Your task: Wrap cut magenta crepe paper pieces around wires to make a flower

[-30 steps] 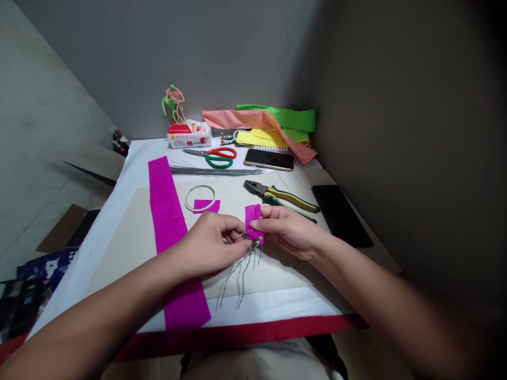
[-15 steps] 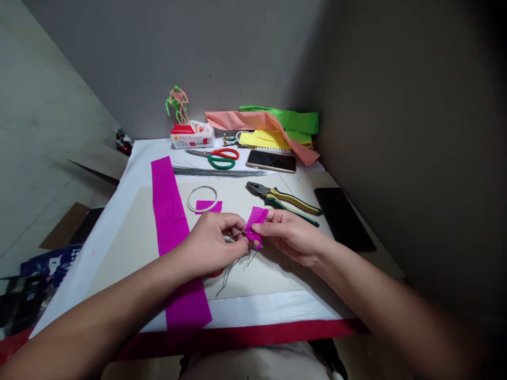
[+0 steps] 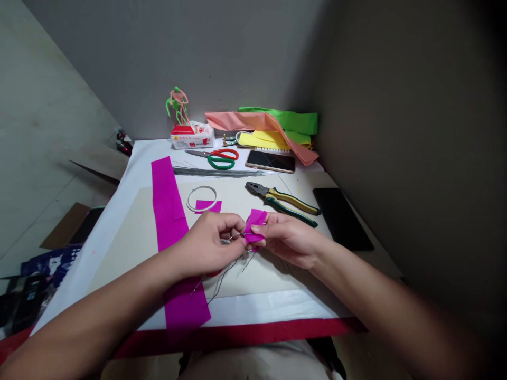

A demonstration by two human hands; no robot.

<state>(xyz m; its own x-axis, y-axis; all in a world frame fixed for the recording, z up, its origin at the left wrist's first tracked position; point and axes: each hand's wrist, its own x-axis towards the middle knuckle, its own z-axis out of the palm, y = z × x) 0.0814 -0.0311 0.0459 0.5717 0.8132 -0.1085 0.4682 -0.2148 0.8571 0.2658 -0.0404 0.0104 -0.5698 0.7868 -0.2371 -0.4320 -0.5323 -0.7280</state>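
Note:
My left hand (image 3: pixel 217 237) is closed, pinching a thin twisted wire (image 3: pixel 222 282) whose dark ends hang down below the fingers. With thumb and fingers together, my right hand (image 3: pixel 287 235) grips a small magenta crepe paper piece (image 3: pixel 256 217) against the wire. The two hands almost meet above the beige board (image 3: pixel 253 285). Under my left forearm runs a long magenta paper strip (image 3: pixel 170 203). Another small magenta piece (image 3: pixel 212 206) lies beneath a coil of pale wire (image 3: pixel 192 199), just beyond my left hand. A bit of red shows below that hand, mostly hidden.
Pliers (image 3: pixel 283 203) lie beyond my right hand, with a black flat slab (image 3: pixel 343 219) to their right. Farther back are scissors (image 3: pixel 216 157), straight wires (image 3: pixel 217 172), a phone (image 3: pixel 270 161), a tissue pack (image 3: pixel 193 136) bearing small wire figures, and coloured paper strips (image 3: pixel 273 126).
The magenta piece has tilted and shifted slightly down between my fingers. Its lower curl is less visible, and the hanging wire ends have swung a little left and down.

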